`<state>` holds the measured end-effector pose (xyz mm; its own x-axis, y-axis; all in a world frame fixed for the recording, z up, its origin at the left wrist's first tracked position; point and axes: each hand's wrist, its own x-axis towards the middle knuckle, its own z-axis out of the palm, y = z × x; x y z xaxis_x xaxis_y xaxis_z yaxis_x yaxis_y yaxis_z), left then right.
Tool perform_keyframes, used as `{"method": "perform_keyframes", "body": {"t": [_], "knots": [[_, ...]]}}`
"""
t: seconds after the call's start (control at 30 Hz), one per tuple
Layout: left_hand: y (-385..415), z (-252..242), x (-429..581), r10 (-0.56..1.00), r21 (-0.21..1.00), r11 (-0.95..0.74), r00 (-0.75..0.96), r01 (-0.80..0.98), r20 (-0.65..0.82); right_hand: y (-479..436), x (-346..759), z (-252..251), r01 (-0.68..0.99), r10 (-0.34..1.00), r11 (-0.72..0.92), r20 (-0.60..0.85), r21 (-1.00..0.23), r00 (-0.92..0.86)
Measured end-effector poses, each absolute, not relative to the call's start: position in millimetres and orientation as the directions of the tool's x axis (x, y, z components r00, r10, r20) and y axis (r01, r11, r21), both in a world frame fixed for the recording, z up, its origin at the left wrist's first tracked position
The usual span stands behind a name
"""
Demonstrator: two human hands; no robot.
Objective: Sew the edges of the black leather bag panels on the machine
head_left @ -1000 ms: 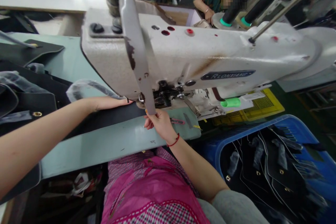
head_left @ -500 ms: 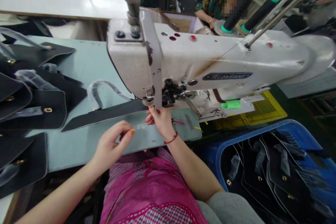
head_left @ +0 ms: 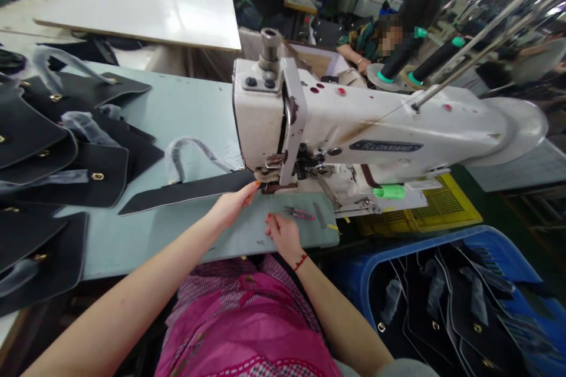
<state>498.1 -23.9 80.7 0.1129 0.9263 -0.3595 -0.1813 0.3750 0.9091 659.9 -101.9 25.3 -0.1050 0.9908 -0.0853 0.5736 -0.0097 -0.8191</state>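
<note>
The right hand (head_left: 283, 234), loosely curled, contents hidden, is just beside slim pink-handled snips (head_left: 303, 214) on the smooth pale counter (head_left: 168, 241). Beyond, the left hand (head_left: 235, 205), fingers narrowed, grip unclear, meets a flat black leather-like panel (head_left: 190, 190) with an arched, plastic-wrapped handle (head_left: 174, 160), its end beneath the glossy white sewing machine (head_left: 380, 121).

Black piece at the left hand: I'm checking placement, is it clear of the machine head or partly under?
Partly under: the black piece runs beneath the machine head; its left end lies out on the tabletop.
</note>
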Motion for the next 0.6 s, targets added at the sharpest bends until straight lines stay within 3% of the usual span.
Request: {"method": "perform_keyframes", "body": {"t": [0.1, 0.2, 0.6], "knots": [[-23, 79, 500, 0.917, 0.89, 0.396, 0.151, -0.225, -0.369, -111, 665, 7, 0.781, 0.977, 0.173, 0.006, -0.599, -0.211], [-21, 80, 501, 0.904, 0.873, 0.423, 0.183, -0.242, -0.387, -113, 663, 2, 0.83, 0.961, 0.259, 0.046, -0.494, -0.273], [-10, 85, 502, 0.905, 0.87, 0.425, 0.153, -0.249, -0.398, -113, 661, 3, 0.846, 0.957, 0.276, 0.045, -0.457, -0.288]]}}
